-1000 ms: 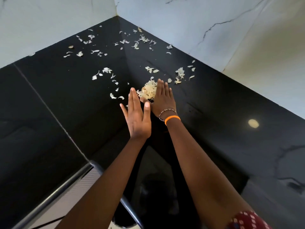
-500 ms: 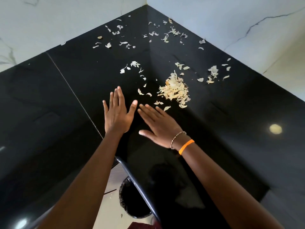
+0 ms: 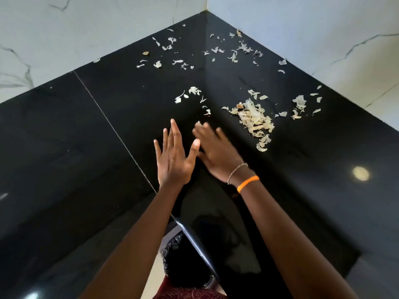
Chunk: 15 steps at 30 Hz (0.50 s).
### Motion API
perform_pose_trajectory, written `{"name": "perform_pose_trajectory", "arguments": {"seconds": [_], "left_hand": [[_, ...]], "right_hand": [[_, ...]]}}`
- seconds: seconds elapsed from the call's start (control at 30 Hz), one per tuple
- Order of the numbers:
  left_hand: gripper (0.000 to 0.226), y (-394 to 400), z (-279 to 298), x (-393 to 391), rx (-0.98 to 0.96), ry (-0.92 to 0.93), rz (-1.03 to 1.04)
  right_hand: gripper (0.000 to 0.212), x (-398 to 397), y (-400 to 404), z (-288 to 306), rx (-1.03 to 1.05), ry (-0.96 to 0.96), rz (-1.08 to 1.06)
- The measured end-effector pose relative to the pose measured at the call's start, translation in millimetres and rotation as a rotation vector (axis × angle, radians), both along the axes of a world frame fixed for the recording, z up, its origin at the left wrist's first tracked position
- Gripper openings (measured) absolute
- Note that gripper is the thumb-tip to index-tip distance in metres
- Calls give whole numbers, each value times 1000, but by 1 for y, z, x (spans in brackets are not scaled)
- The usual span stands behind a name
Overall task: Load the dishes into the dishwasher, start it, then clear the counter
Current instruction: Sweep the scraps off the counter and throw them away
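Clearing stage, by the look of it: dry peelings (image 3: 253, 120) heaped on the black tabletop (image 3: 108, 147), more flakes (image 3: 235, 50) strewn toward the wall corner. Likely to scatter or slide off the near edge, missing the lined bin (image 3: 183, 262) below, if swept too fast. Left hand (image 3: 172, 157) raised, fingers straight and spread, holding nothing. Right hand (image 3: 216, 152) low, blurred, fingers extended, empty, just short of the heap.

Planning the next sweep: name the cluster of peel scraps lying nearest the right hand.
The few scraps just beyond the right hand fingertips; the big heap lies farther right, the rest nearer the walls.
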<state>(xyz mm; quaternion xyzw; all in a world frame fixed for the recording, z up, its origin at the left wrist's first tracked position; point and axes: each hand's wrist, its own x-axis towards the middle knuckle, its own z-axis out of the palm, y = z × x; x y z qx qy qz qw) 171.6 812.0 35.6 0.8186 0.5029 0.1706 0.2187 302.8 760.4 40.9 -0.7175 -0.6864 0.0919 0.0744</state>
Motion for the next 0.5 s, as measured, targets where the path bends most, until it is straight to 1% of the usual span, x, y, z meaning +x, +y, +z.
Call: {"name": "perform_pose_trajectory", "arguments": {"seconds": [0.07,0.1,0.17,0.23,0.27,0.33,0.4,0.43,0.47,0.5], "left_hand": [[100,-1,1,-1,-23,-50,-6],[99,-1,3,-2,-30,-75,-14],[100,-2,6,-4,-49,-120,-34],[100,-3,8,-6,-91,-183,-44],[99,-3,9,-8,-121,-226,-48],[92,0,11,-12,-194,-306,-65],[86,3,12,-15,-263,-391,-78],[85,6,14,-17,-303,-445,-75],[84,9,15,-20,-344,-494,-63],[82,15,17,-23,-369,-530,-54]], "right_hand": [[66,-16,-10,-3,-36,-81,86],[71,-17,-10,-4,-42,-95,81],[77,-11,-3,-1,-57,-62,29],[76,-1,8,0,-62,-39,-54],[71,4,16,0,-69,-47,-115],[64,11,31,0,-96,-42,-296],[63,9,40,1,-88,-11,-510],[62,1,43,3,-78,-1,-576],[62,-9,44,3,-70,-4,-573],[62,-25,45,3,-68,-31,-499]]}}
